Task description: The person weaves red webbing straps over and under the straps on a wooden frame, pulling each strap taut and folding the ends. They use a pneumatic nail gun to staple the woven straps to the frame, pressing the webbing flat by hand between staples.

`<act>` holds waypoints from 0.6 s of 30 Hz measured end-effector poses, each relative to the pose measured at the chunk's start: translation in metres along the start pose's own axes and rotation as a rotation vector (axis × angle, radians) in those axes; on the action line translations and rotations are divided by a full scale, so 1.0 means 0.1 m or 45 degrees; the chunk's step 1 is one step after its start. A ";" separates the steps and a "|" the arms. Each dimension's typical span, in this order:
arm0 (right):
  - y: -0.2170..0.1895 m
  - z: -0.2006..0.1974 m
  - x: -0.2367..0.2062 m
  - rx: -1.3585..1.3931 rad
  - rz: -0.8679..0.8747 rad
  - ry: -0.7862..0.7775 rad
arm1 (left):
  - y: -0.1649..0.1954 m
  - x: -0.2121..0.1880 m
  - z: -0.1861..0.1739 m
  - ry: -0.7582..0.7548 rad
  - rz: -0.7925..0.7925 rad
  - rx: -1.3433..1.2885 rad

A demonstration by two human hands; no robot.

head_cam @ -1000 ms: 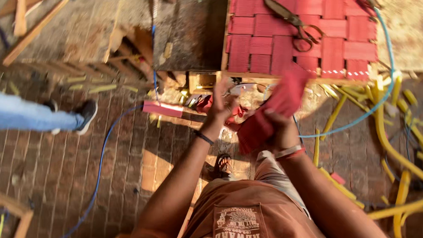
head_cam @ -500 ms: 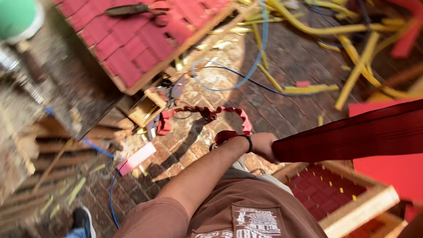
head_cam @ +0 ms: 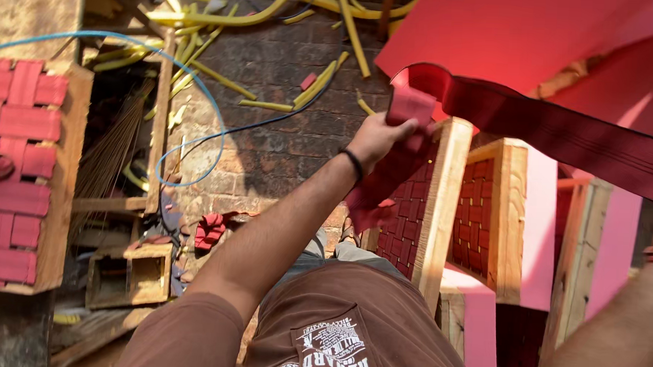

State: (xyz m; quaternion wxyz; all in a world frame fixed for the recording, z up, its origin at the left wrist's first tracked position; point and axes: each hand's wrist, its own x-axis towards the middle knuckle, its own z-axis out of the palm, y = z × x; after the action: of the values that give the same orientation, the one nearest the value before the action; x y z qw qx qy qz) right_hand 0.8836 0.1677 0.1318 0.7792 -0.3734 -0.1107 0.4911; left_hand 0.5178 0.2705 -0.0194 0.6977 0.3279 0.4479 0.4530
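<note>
— One long, flat red woven strap (head_cam: 564, 131) runs from the middle of the view out toward three o'clock. What is it like?

— It looks soft and light to me. It folds over at the end, so it bends easily. It is flat and wide, so I think it will not slip much if you pinch it across its width.

— Who has it?

— The left hand (head_cam: 378, 138) is closed around the folded end, up near twelve o'clock from the brown shirt (head_cam: 335, 331). A loose piece hangs down under the fist.

— And the right hand?

— Only the wrist shows, at the three o'clock edge. I cannot tell if that hand is open or closed.

— What is under the strap?

— A wooden frame with red woven squares (head_cam: 428, 210), standing on its side just below the fist. Another like it (head_cam: 490, 213) is next to it.

— And farther out?

— At nine o'clock, a wooden stool with a red woven seat (head_cam: 18, 177). A thin blue cord (head_cam: 198, 97) loops over the brick floor (head_cam: 269, 152). Yellow strips (head_cam: 223, 17) lie in a pile at eleven o'clock.
</note>
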 end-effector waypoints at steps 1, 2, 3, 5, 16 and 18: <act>-0.17 -0.24 -0.03 0.020 -0.036 0.057 | 0.14 0.13 0.41 -0.138 0.014 -0.027; -0.32 -0.47 -0.04 0.040 -0.063 0.108 | 0.27 0.24 0.85 -0.246 0.088 -0.091; -0.47 -0.72 -0.05 0.064 -0.078 0.173 | 0.38 0.31 1.28 -0.332 0.161 -0.094; -0.72 -1.26 -0.10 0.123 -0.123 0.276 | 0.46 0.29 2.01 -0.533 0.251 -0.143; -0.58 -3.22 -0.21 -0.025 0.449 1.179 | -0.88 0.18 2.19 -0.703 -0.326 1.315; -0.25 -3.12 -0.21 -0.235 0.461 1.183 | -1.00 0.10 1.55 -0.697 -0.170 1.344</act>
State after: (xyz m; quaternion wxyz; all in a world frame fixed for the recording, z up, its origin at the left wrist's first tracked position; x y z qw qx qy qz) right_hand 1.0586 -0.0040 -0.0642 0.6122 -0.6329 0.2712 0.3888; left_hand 0.6969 0.2339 -0.0497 0.5576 0.7060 0.4360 0.0234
